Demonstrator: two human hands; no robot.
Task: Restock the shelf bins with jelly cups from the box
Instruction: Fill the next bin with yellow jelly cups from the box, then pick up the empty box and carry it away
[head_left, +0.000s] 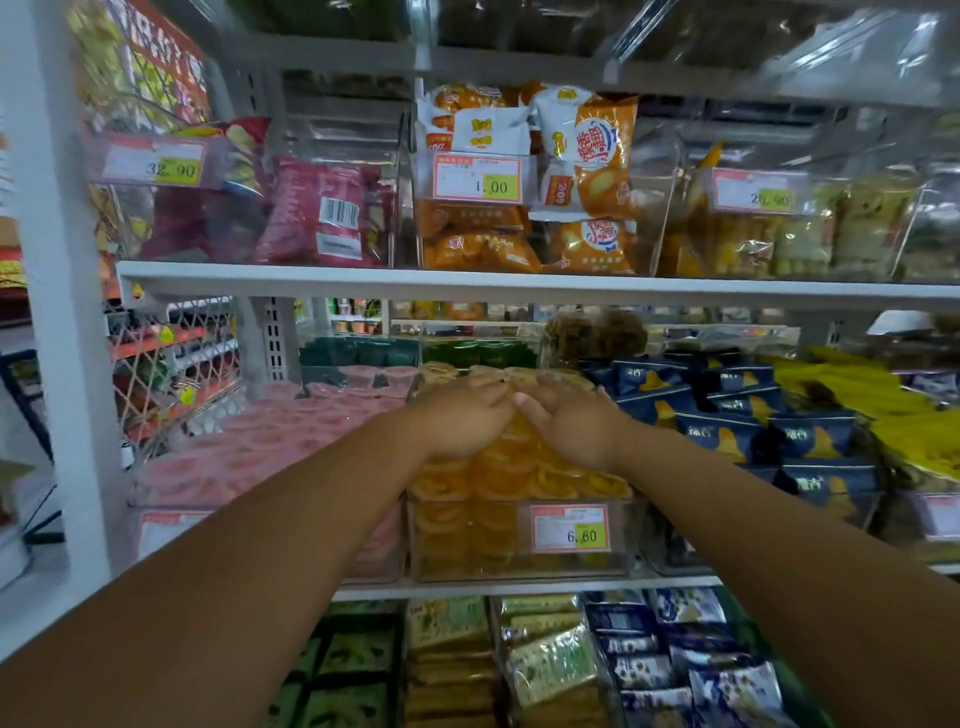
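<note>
Orange jelly cups (498, 480) fill a clear shelf bin (467, 564) on the middle shelf, heaped above its rim. Both my hands reach into the top of that heap. My left hand (462, 421) lies palm down on the cups, fingers pointing right. My right hand (566, 421) lies beside it, fingers pointing left and touching the left hand's fingertips. The fingers seem to cup over the pile, with pale cup lids (511, 376) showing just beyond them. Whether any cup is held under the palms is hidden. The box is not in view.
A bin of pink jelly cups (270, 452) sits left of the orange bin; blue snack packs (727, 415) sit right. A price tag (569, 527) hangs on the orange bin. The upper shelf board (519, 283) runs close above my hands. More packets fill the lower shelf (545, 665).
</note>
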